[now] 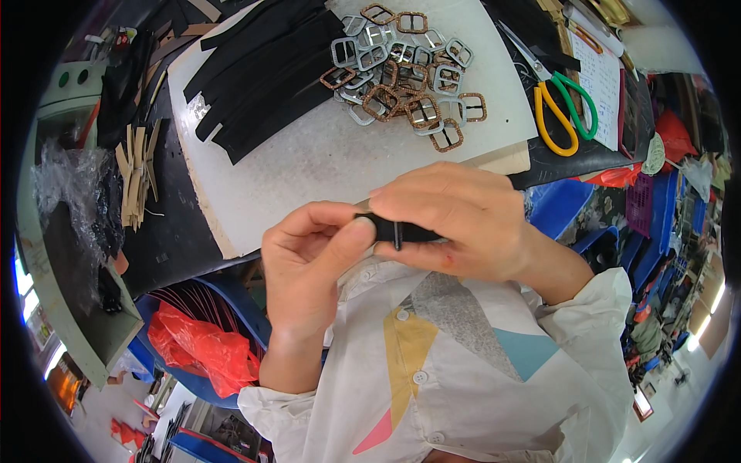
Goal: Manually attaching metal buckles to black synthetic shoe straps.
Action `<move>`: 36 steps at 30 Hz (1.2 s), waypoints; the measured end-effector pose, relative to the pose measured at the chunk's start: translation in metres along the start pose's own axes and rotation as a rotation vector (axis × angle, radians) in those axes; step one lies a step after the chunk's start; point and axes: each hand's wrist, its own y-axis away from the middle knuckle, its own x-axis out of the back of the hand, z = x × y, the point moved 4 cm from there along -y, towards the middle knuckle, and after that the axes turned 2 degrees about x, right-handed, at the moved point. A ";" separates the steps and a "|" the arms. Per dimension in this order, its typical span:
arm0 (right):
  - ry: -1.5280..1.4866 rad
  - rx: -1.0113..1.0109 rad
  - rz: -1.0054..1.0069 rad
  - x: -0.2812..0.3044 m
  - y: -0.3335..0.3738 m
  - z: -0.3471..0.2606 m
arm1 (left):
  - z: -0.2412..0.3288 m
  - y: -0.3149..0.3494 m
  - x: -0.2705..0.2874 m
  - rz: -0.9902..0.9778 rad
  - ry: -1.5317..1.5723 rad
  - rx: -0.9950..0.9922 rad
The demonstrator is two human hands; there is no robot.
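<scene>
Clamping onto one black strip (pixel 417 231), the left hand (pixel 299 258) and right hand (pixel 463 216) are nearly meeting; one pair of scissors (pixel 546 76) is lying beside a white board (pixel 301 174). Heaped buckles (pixel 424 112) are overlapping too much to count, and fingers (pixel 417 193) are partly hiding the strip, which is sitting between both hands.
</scene>
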 end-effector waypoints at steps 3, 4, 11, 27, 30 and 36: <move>-0.004 -0.069 0.006 0.011 -0.002 0.004 | 0.007 0.002 0.019 0.087 -0.008 -0.044; -0.012 -0.081 -0.006 0.010 0.000 0.006 | 0.008 0.002 0.019 0.094 -0.007 -0.049; -0.744 -0.511 -0.055 0.000 0.006 0.021 | 0.018 0.002 0.013 -0.029 0.053 -0.077; -0.446 -0.640 -0.046 0.002 0.004 0.015 | 0.006 0.007 -0.009 0.165 -0.250 0.019; -0.322 -0.521 -0.116 -0.002 -0.010 0.013 | 0.009 0.008 0.008 0.201 -0.283 -0.047; 0.254 0.054 -0.075 -0.010 -0.071 0.031 | 0.071 0.010 0.160 0.841 -0.491 -0.552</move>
